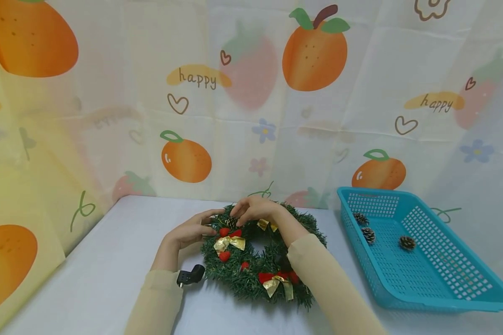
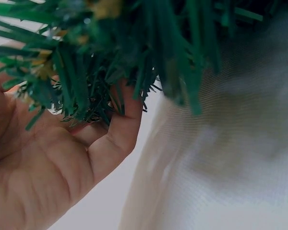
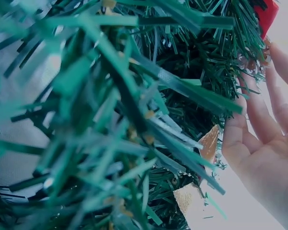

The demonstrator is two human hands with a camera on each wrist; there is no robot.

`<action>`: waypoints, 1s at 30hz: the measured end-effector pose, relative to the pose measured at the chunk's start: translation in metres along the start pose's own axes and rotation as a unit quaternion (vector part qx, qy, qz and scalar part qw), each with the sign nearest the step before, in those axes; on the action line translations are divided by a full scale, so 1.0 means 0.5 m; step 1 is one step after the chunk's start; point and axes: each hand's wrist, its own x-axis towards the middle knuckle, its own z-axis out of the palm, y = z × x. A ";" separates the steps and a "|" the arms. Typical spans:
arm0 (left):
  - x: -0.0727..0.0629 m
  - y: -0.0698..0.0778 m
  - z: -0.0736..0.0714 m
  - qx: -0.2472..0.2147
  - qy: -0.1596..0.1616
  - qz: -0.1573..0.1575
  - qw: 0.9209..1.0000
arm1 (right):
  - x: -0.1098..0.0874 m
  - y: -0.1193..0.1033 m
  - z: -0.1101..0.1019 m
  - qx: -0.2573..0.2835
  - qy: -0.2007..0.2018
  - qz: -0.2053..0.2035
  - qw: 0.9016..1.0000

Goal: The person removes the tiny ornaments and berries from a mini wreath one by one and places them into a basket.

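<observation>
A round green wreath lies on the white table, trimmed with gold bows and red berries. My left hand grips its left edge; in the left wrist view the fingers curl up under the green needles. From over the wreath's far side, my right hand reaches leftward. Its thumb and fingers pinch at a pine cone on the upper left of the ring, partly hidden by the fingers. Blurred needles fill much of the right wrist view, with a hand at its right side.
At the right stands a turquoise plastic basket with several pine cones inside. A black wrist device sits by the left cuff. Behind the table hangs a fruit-printed cloth.
</observation>
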 end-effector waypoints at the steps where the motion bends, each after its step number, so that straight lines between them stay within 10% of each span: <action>1: 0.000 0.001 0.000 0.000 -0.001 0.001 1.000 | 0.000 0.000 0.000 0.001 -0.001 0.000 1.000; 30: -0.004 0.005 0.000 -0.008 -0.012 0.015 1.000 | -0.017 -0.006 -0.019 0.068 0.000 -0.022 0.997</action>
